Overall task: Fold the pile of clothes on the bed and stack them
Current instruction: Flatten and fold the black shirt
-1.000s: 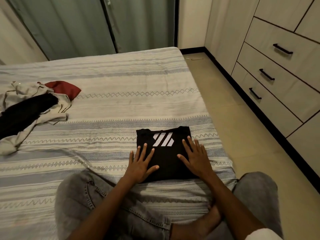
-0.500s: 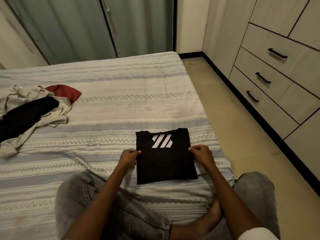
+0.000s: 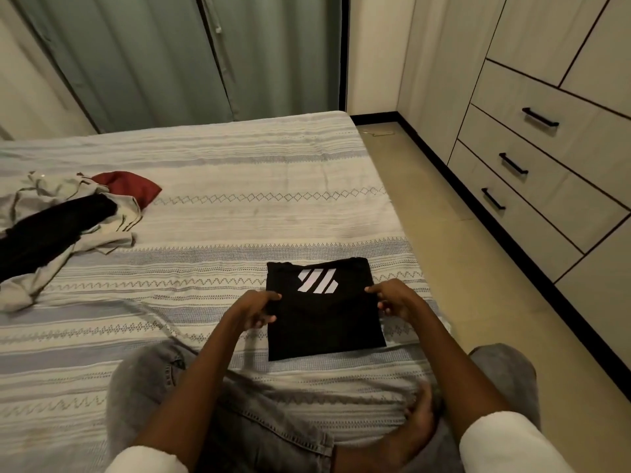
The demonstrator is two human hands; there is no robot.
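— While I hold here, any writing on the shirt [image 3: 324,319]?
— None, only white slanted stripes. It's black, folded square, on the bed [image 3: 211,227] before my knees.
— Hands?
— My left hand [image 3: 254,307] and right hand [image 3: 396,298] pinch its side edges. Unfolded pile [image 3: 61,227] lies far left.

No words or numbers can be read. The only sign is a white mark of slanted stripes on the folded black shirt [image 3: 324,312] lying before me.
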